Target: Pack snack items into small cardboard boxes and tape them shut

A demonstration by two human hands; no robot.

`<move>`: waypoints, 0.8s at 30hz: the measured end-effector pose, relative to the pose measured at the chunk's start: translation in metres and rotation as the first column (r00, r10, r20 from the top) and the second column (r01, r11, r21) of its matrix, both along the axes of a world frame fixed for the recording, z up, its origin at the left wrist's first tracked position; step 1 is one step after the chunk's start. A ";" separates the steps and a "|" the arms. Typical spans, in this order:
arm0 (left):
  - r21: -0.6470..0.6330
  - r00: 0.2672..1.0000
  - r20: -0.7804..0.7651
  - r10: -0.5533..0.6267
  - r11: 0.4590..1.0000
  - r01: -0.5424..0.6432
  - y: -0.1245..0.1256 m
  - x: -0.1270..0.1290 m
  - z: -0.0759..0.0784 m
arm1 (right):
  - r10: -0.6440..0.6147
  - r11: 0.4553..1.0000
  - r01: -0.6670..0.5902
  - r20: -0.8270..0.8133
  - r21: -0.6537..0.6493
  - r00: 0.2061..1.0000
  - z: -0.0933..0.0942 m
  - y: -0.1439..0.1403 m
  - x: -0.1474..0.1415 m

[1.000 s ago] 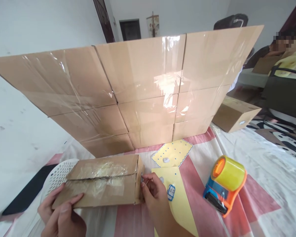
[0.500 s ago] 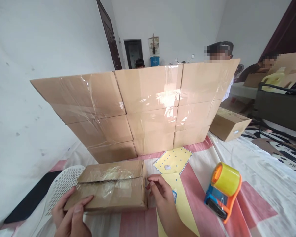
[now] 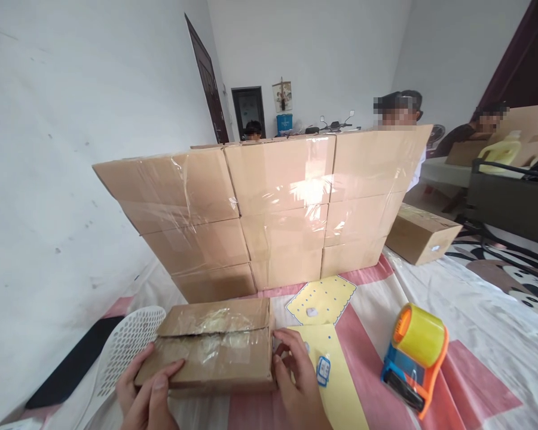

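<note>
A small cardboard box [image 3: 213, 349] lies on the striped cloth, with shiny clear tape over the long seam on its top. My left hand [image 3: 150, 385] grips its left end, the thumb and a finger resting on the top and near edge. At the box's right end my right hand [image 3: 298, 376] has bent fingers pressed against the side; whether they also pinch a bit of tape I cannot make out. Right of that hand stands a tape dispenser [image 3: 415, 358] in orange and blue with a yellow roll.
Stacked taped boxes [image 3: 280, 221] form a wall ahead. A yellow paper strip [image 3: 336, 370] lies beside my right hand, and a white perforated basket [image 3: 125, 346] is at the left. Another carton [image 3: 424, 233] sits at the right. Other people are behind the boxes.
The view has shifted, so everything sits a little further right and lower. My right hand's fingers have come against the box's end; my left hand keeps its hold.
</note>
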State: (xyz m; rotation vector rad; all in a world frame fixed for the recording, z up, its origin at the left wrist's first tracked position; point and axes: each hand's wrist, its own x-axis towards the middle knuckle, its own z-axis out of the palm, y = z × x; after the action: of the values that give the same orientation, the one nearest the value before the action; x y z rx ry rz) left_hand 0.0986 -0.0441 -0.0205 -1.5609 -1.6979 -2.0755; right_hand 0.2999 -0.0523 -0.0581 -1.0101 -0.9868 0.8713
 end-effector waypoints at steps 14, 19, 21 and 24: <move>-0.032 1.000 0.001 0.000 0.999 0.000 -0.003 0.000 0.002 | 0.104 0.994 -0.110 0.187 0.021 0.977 0.037 -0.018 0.015; -0.019 0.998 0.062 0.007 1.000 -0.006 -0.003 0.006 0.009 | 0.244 0.970 -0.237 0.177 -0.058 0.954 0.034 -0.015 0.020; 0.006 0.994 0.107 0.007 1.000 -0.008 -0.003 0.008 0.012 | 0.364 0.930 -0.365 0.239 -0.042 0.900 0.028 -0.011 0.028; 0.056 0.982 0.190 0.013 0.998 -0.024 -0.002 0.008 0.015 | 0.463 0.861 -0.508 0.404 0.007 0.789 0.026 -0.004 0.040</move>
State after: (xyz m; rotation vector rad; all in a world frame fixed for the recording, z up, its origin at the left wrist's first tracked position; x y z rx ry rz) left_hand 0.1070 -0.0461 -0.0052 -1.3647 -1.6829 -2.3082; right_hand 0.3402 -0.0567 -0.0320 -0.8527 -1.6756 1.0385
